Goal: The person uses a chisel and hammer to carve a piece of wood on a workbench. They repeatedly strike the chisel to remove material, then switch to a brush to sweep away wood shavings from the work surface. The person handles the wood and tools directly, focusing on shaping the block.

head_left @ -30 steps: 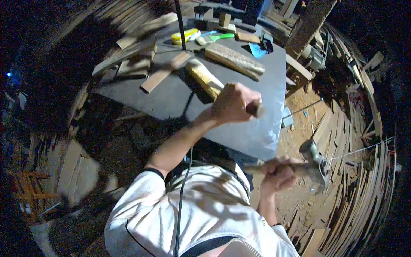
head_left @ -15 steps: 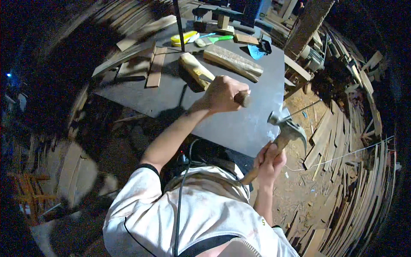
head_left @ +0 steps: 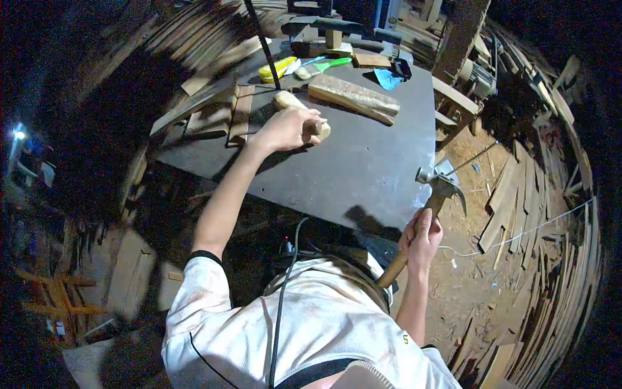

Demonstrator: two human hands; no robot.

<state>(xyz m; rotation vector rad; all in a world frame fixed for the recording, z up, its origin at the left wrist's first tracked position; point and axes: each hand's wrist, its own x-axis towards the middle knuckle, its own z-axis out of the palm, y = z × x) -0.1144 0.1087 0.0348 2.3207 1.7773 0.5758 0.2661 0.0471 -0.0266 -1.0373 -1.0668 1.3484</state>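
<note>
My left hand (head_left: 291, 129) is closed around a wooden-handled chisel (head_left: 315, 128), its round butt showing past my fingers. The blade is hidden now; the earlier head frame shows a flat metal blade. Just under and beyond that hand lies a pale, rounded wood block (head_left: 287, 100), partly covered by my fingers. My right hand (head_left: 422, 236) grips a claw hammer (head_left: 444, 188) by its wooden handle, just off the table's near right corner. The head is up, and the handle runs down toward my waist.
On the grey metal table (head_left: 350, 172) lie a longer wood block (head_left: 355, 97), a green-handled brush (head_left: 330, 65), a yellow-and-white object (head_left: 280, 69) and a blue piece (head_left: 388, 79). A thin dark strip (head_left: 262, 44) stands upright. Planks (head_left: 508, 194) lie on the right floor.
My left hand has moved left and away from me with the chisel, down to the pale block. The right hand and hammer have shifted slightly right.
</note>
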